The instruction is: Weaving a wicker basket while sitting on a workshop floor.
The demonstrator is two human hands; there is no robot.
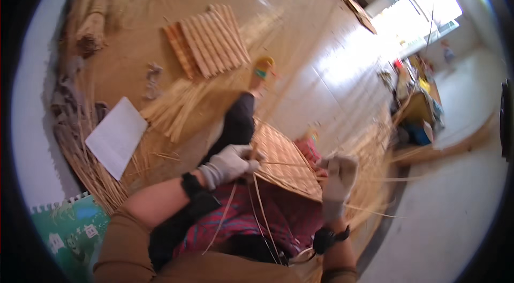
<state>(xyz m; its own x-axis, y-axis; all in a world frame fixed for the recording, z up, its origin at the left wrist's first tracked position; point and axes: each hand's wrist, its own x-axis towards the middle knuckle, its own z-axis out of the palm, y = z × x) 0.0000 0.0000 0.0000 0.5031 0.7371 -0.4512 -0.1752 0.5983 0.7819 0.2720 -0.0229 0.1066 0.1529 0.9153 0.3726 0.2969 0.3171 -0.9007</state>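
The left hand (227,167), in an off-white fabric glove, has its grip drawn together: thumb and fingertips are clamped on a thin, pale tan strip of split cane or bamboo (258,200) at the left edge of the work. The right hand (340,176), in a matching glove, is smeared by motion blur at the opposite edge; I cannot tell whether its grip is apart or together, though thin strip ends jut out to the right just beside it.

Between the hands is a flat, tightly woven, golden-tan panel of split cane or bamboo (286,157), over the person's lap and tilted in view. Its surface shows a regular pattern of small crossing bands, and its lower right edge curves to a blunt corner near the right hand. A few narrow strips run across from the left hand toward the right, while others hang below the left hand in front of a red-and-blue plaid cloth (206,229).

Beyond, on the shiny tan floor (297,37), lie a ribbed, reddish-tan stack of long slats (211,42) and a fan of loose straw-coloured strips (179,106). A white rectangular sheet (116,137) rests to their left.
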